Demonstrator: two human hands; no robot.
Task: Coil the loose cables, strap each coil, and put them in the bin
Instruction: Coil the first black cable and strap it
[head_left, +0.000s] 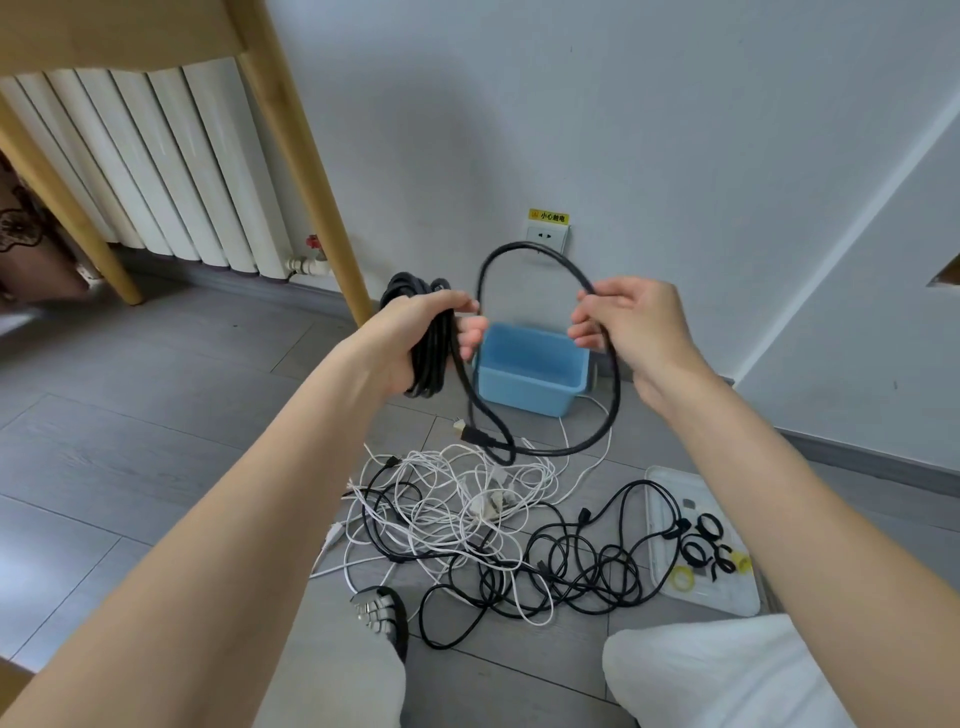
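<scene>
Grey floor tiles (156, 441) lie bare left of the tangled cables (467, 525). Left hand (415, 343) grips the black coil (431, 358); right hand (628, 327) fingers pinch its loose loop above the blue bin (530, 379).

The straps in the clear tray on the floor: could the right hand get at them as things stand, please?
Probably not yet. The right hand pinches the loose loop of the black cable, so it is occupied. Otherwise the way looks free: the straps lie uncovered in the open tray below that arm.

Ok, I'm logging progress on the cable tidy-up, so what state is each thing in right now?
Left hand: grips the coil.
Right hand: pinches the loop.
Black cable: partly coiled, unstrapped.
Bin: open, no cables inside.
Pile: tangled on the floor.
Straps: unused, on the tray.
</scene>
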